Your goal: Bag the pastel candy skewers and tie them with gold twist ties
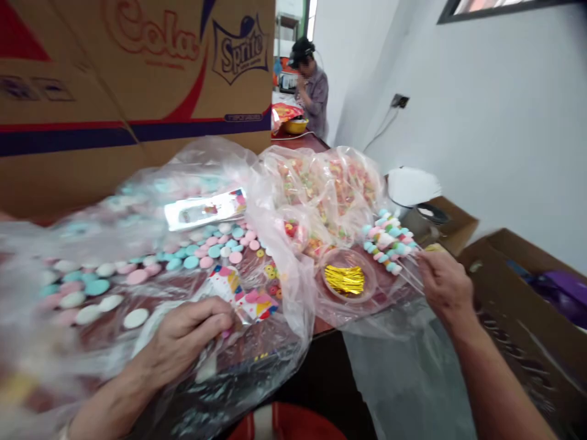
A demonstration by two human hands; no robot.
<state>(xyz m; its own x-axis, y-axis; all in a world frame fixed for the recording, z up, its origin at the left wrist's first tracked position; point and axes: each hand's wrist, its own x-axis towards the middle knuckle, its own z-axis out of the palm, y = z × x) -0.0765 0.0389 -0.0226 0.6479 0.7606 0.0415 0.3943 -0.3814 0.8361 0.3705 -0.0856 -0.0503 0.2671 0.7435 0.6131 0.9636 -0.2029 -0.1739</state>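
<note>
My left hand (192, 333) is closed in a pinch at the near edge of a small clear plastic bag (261, 305) printed in bright colours. A small pink bit shows under its fingertips; what it is, I cannot make out. On the right, my right hand (447, 284) grips the thin sticks of several candy skewers (389, 241), threaded with pink, blue and white pieces. Their candy ends point left, beside a round clear tub (373, 278) of gold twist ties (343, 279). Pink, blue and white round candies (215, 247) lie loose on clear plastic beyond my left hand.
Bags of small orange-red candies (321, 189) stand behind the tub. A shiny printed packet (206, 209) lies on the plastic. A large cardboard box (137, 79) walls off the back left; open cartons (527, 311) stand at right. Another person (316, 95) is farther back.
</note>
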